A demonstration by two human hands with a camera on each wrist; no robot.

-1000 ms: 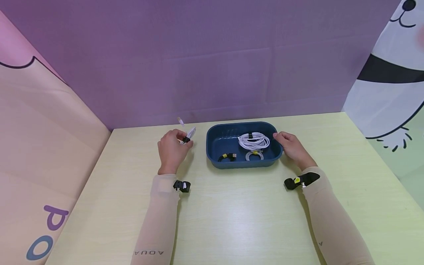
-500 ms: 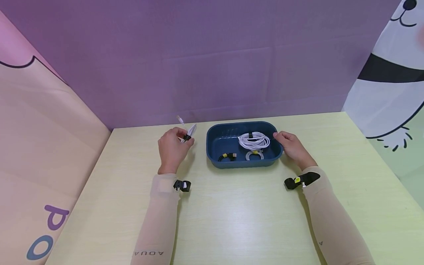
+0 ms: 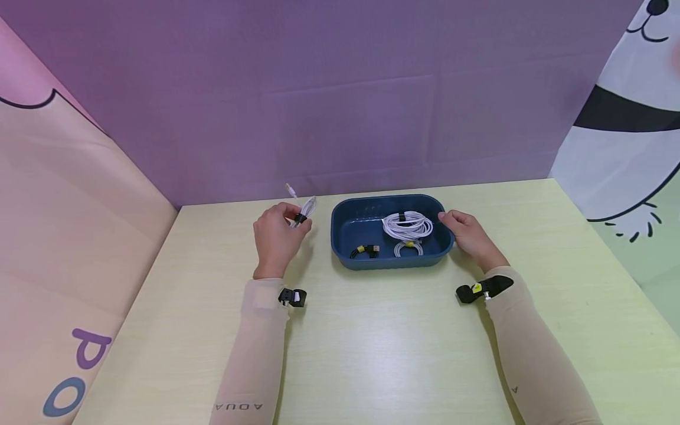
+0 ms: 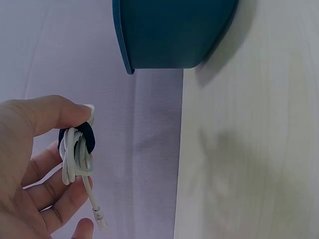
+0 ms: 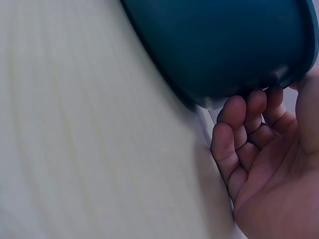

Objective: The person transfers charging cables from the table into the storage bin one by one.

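Note:
Between thumb and fingers, my left hand (image 3: 280,241) pinches a coiled white cable (image 4: 74,158) tied with a black strap (image 4: 87,135). One plug end (image 3: 290,190) sticks out from the coil. To the right stands a dark blue plastic bin (image 3: 390,264), whose right rim my right hand (image 3: 473,240) grips. In the right wrist view its fingertips (image 5: 234,110) lie against the bin's outer wall, the thumb up at the rim. Inside the bin are a large white cable coil (image 3: 407,228), a smaller white coil with a yellow tie (image 3: 408,251) and a short black USB cable (image 3: 365,252).
Everything is on a pale wooden table (image 3: 372,354). A purple cloth backdrop (image 3: 350,106) rises behind its far edge, with printed cloths on the left (image 3: 79,224) and right (image 3: 611,165). Each sleeved forearm carries a small black wrist camera (image 3: 292,297).
My left hand has lifted and turned the white cable very slightly, so its coil stands a bit higher. My right hand and the bin stay put.

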